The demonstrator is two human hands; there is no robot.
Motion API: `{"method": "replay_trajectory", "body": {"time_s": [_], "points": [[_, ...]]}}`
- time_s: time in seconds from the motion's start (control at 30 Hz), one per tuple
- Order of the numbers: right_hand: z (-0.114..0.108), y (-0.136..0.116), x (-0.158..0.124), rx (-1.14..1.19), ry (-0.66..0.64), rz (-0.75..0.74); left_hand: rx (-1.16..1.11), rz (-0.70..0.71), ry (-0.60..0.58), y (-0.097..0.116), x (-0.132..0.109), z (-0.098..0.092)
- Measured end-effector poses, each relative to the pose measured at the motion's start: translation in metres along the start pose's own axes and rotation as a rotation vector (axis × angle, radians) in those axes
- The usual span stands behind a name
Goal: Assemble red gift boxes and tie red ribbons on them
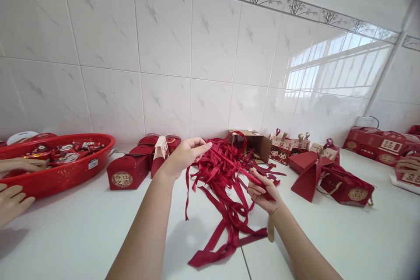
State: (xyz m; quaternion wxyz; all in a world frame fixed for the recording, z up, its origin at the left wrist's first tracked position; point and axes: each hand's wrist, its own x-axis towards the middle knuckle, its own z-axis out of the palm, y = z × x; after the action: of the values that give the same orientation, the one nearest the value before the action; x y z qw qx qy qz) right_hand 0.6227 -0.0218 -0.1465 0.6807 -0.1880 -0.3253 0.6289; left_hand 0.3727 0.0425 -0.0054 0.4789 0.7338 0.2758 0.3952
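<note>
Pinching one red ribbon [232, 164] taut between them, the left hand [185, 155] nips its upper end with thumb and fingertips, and the right hand [262, 190] is closed on its lower end, both just above the ribbon pile [226, 218]. Left of the pile stands a red gift box [126, 174], and farther left a red basket [65, 175].

One red ribbon strip [229, 162]: narrow, flat, taut on a diagonal. Its upper end is pinched in the left hand [185, 155] and its lower end in the right hand [262, 190], just above the tangled ribbon pile [226, 214] on the white tabletop [82, 227].
</note>
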Motion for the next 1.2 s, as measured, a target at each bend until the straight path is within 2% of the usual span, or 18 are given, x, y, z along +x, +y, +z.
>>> {"method": "replay_trajectory", "body": {"time_s": [0.27, 0.4, 0.5, 0.6, 0.7, 0.77, 0.83, 1.03, 1.2], "points": [[-0.01, 0.006, -0.005, -0.196, -0.235, 0.162, -0.324, -0.019, -0.145, 0.005, 0.0, 0.004], [-0.009, 0.008, -0.004, -0.267, -0.321, 0.212, -0.521, -0.072, -0.142, 0.001, 0.004, 0.004], [-0.01, 0.009, -0.006, -0.283, -0.33, 0.197, -0.601, -0.132, -0.116, -0.004, 0.008, 0.003], [-0.016, 0.009, -0.008, -0.27, -0.236, 0.066, -0.631, -0.149, -0.082, -0.01, 0.011, 0.002], [-0.021, 0.007, -0.008, -0.24, 0.003, -0.289, -0.656, -0.135, -0.027, -0.012, 0.012, -0.003], [-0.023, 0.002, -0.006, -0.201, 0.143, -0.503, -0.659, -0.104, 0.035, -0.012, 0.011, -0.01], [-0.024, -0.004, -0.004, -0.149, 0.225, -0.594, -0.643, -0.065, 0.123, -0.012, 0.008, -0.021], [-0.048, -0.014, 0.005, -0.047, 0.39, -0.611, -0.446, 0.015, 0.546, -0.017, 0.006, -0.052], [-0.071, -0.013, 0.012, -0.041, 0.491, -0.601, -0.089, -0.014, 0.906, -0.045, 0.005, -0.071]]}}
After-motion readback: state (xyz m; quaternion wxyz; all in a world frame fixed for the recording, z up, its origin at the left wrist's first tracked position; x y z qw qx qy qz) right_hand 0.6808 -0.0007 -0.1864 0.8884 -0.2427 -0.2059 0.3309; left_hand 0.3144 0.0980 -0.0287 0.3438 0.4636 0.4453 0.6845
